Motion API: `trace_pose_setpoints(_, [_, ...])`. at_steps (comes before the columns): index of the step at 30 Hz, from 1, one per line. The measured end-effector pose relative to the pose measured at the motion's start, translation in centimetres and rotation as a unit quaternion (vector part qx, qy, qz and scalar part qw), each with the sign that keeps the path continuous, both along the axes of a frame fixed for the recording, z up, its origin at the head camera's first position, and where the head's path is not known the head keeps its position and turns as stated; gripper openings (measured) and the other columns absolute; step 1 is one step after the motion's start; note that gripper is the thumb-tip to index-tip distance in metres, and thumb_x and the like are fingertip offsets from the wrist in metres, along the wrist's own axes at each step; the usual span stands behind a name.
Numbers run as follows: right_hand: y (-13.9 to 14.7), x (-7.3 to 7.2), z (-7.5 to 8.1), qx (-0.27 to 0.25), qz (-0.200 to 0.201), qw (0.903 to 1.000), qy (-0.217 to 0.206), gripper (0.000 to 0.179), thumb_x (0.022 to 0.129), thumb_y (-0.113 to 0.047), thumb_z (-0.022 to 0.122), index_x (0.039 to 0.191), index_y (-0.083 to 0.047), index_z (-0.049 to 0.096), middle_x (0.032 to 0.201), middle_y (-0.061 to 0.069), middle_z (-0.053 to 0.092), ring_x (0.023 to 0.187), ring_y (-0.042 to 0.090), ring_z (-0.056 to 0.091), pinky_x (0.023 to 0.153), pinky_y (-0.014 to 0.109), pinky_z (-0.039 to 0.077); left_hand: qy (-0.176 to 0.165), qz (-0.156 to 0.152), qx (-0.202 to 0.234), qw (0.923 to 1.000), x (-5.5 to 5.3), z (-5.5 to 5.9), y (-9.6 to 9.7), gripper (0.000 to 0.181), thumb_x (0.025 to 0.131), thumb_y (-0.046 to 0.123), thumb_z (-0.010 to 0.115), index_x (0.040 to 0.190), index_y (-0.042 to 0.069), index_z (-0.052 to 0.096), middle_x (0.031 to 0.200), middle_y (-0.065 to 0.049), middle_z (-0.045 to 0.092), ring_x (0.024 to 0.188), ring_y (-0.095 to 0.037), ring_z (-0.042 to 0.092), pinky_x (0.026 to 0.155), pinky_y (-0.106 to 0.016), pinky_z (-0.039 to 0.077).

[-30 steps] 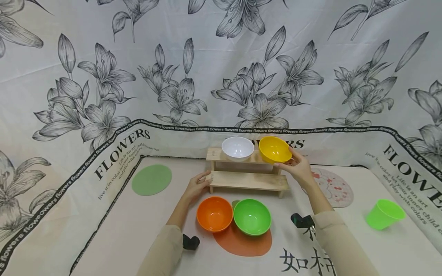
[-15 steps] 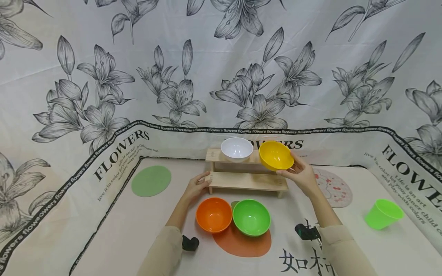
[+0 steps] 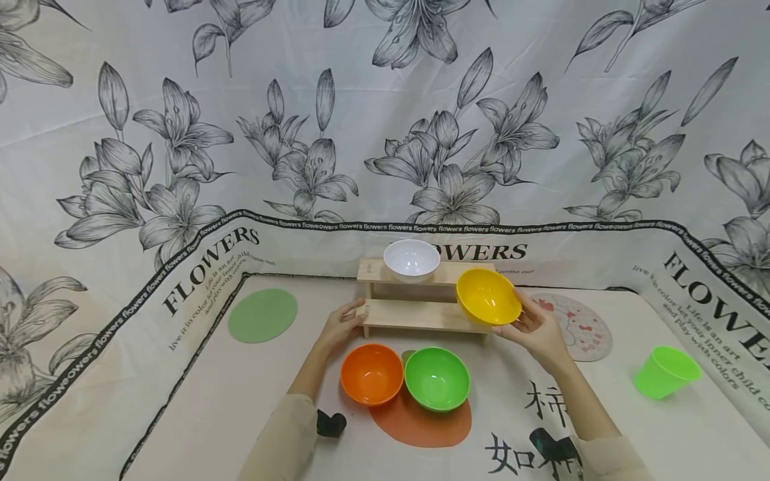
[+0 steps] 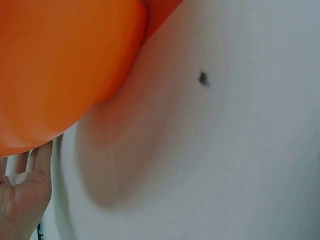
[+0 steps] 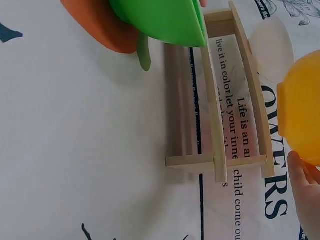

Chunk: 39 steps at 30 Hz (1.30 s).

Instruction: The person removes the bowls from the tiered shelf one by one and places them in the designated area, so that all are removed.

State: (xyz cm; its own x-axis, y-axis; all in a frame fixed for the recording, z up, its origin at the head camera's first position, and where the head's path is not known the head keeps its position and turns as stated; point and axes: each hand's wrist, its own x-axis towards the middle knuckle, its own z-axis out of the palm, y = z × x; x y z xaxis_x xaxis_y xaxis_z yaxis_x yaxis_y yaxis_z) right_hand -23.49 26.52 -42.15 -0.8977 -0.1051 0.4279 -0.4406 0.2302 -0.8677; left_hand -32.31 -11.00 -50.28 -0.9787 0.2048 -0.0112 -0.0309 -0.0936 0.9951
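Observation:
My right hand (image 3: 540, 335) grips a yellow bowl (image 3: 488, 298) by its right side, thumb low and fingers behind. The bowl is tilted toward me, overlapping the right end of a two-step wooden shelf (image 3: 415, 314) in the head view. At the shelf's left end, my left hand (image 3: 339, 327) holds the lower step by its edge; in the left wrist view an orange bowl (image 4: 60, 65) hides its fingertips. A white bowl (image 3: 412, 259) sits on the upper step's left half. In front of the shelf, the orange bowl stands beside a green bowl (image 3: 437, 379).
An orange-red persimmon print (image 3: 421, 427) lies under the two front bowls. A bright green cup (image 3: 666, 372) stands tilted-looking at the right. On the left is a green round patch (image 3: 263, 315); a pink patterned round patch (image 3: 580, 327) lies behind my right hand. Printed cloth (image 3: 313, 167) hangs behind.
My right hand has brought the yellow bowl down and toward me from above the upper step, slightly rightward. My left hand has stayed at the shelf's end.

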Motion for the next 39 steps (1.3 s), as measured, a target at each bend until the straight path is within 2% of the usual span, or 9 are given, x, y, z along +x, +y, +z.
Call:
trace_pose_setpoints(4, [1.5, -0.2, -2.1, -0.032, 0.036, 0.9988, 0.011, 0.082, 0.079, 0.005, 0.071, 0.145, 0.005, 0.024, 0.149, 0.027, 0.025, 0.123, 0.005, 0.047, 0.095, 0.014, 0.044, -0.002, 0.003, 0.002, 1.0000, -0.1, -0.1, 0.0, 0.046, 0.092, 0.001, 0.057, 0.137, 0.000, 0.046, 0.135, -0.028, 0.046, 0.119, -0.037, 0.052, 0.095, -0.041, 0.049])
trace_pose_setpoints(9, [5.3, -2.9, -8.8, -0.009, 0.008, 0.9996, 0.024, 0.084, 0.078, -0.003, 0.075, 0.148, -0.014, 0.030, 0.151, 0.008, 0.032, 0.127, 0.012, 0.046, 0.094, 0.015, 0.045, -0.006, 0.005, 0.006, 0.9999, -0.2, -0.1, 0.0, 0.047, 0.092, 0.000, 0.057, 0.137, 0.000, 0.046, 0.134, -0.028, 0.047, 0.119, -0.036, 0.052, 0.094, -0.041, 0.050])
trace_pose_setpoints(11, [5.8, -2.9, -9.8, 0.021, -0.013, 0.9996, 0.016, 0.085, 0.078, -0.004, 0.075, 0.149, -0.019, 0.029, 0.151, 0.006, 0.032, 0.127, 0.011, 0.046, 0.092, 0.014, 0.046, -0.003, 0.004, 0.004, 1.0000, -0.2, -0.2, 0.0, 0.047, 0.092, 0.000, 0.056, 0.137, -0.001, 0.045, 0.134, -0.029, 0.046, 0.119, -0.037, 0.052, 0.094, -0.041, 0.050])
trace_pose_setpoints(14, [5.5, -1.3, -9.2, 0.023, -0.002, 0.9996, 0.016, 0.085, 0.079, 0.001, 0.073, 0.149, -0.015, 0.027, 0.152, 0.008, 0.031, 0.128, 0.008, 0.044, 0.092, 0.012, 0.045, -0.004, 0.002, 0.002, 1.0000, -0.1, -0.1, 0.0, 0.047, 0.092, 0.001, 0.057, 0.138, 0.000, 0.045, 0.135, -0.028, 0.046, 0.119, -0.036, 0.052, 0.095, -0.041, 0.049])
trace_pose_setpoints(20, [2.4, 4.0, -4.4, 0.037, -0.021, 0.9982, -0.043, 0.081, 0.082, -0.001, 0.070, 0.147, 0.003, 0.022, 0.150, 0.025, 0.024, 0.116, -0.015, 0.042, 0.090, 0.008, 0.043, -0.003, 0.004, -0.006, 1.0000, -0.2, -0.1, 0.0, 0.047, 0.092, 0.003, 0.058, 0.137, 0.002, 0.046, 0.132, -0.028, 0.049, 0.117, -0.034, 0.054, 0.094, -0.040, 0.051])
trace_pose_setpoints(23, [1.4, 5.8, -3.0, 0.042, -0.036, 0.9958, -0.073, 0.080, 0.082, -0.001, 0.070, 0.144, 0.009, 0.022, 0.146, 0.035, 0.022, 0.109, -0.021, 0.040, 0.088, 0.006, 0.043, 0.000, 0.005, -0.004, 1.0000, -0.2, -0.3, -0.1, 0.047, 0.092, 0.003, 0.058, 0.137, 0.001, 0.047, 0.132, -0.028, 0.050, 0.116, -0.034, 0.055, 0.093, -0.040, 0.051])
trace_pose_setpoints(29, [1.5, 7.1, -3.6, 0.063, -0.059, 0.9892, -0.119, 0.082, 0.082, -0.004, 0.071, 0.145, 0.008, 0.020, 0.148, 0.032, 0.021, 0.108, -0.025, 0.035, 0.088, 0.003, 0.040, -0.001, 0.006, -0.003, 1.0000, -0.3, -0.4, -0.1, 0.046, 0.091, 0.001, 0.058, 0.137, 0.001, 0.047, 0.130, -0.028, 0.051, 0.115, -0.033, 0.056, 0.092, -0.039, 0.052])
trace_pose_setpoints(35, [1.9, 7.7, -4.7, 0.082, -0.066, 0.9820, -0.157, 0.086, 0.081, -0.011, 0.074, 0.146, 0.007, 0.020, 0.149, 0.030, 0.020, 0.124, -0.007, 0.036, 0.090, 0.002, 0.038, 0.000, 0.008, -0.008, 0.9999, -0.2, -0.2, -0.1, 0.047, 0.092, 0.002, 0.058, 0.137, 0.001, 0.046, 0.134, -0.027, 0.048, 0.117, -0.035, 0.054, 0.093, -0.040, 0.051])
trace_pose_setpoints(39, [2.0, 8.1, -5.0, 0.069, -0.055, 0.9849, -0.149, 0.087, 0.078, -0.008, 0.076, 0.144, 0.009, 0.022, 0.148, 0.032, 0.021, 0.115, -0.019, 0.034, 0.090, 0.002, 0.038, -0.001, 0.006, -0.005, 1.0000, -0.1, -0.1, -0.1, 0.047, 0.091, 0.001, 0.058, 0.137, 0.001, 0.046, 0.136, -0.026, 0.046, 0.118, -0.035, 0.053, 0.094, -0.040, 0.050])
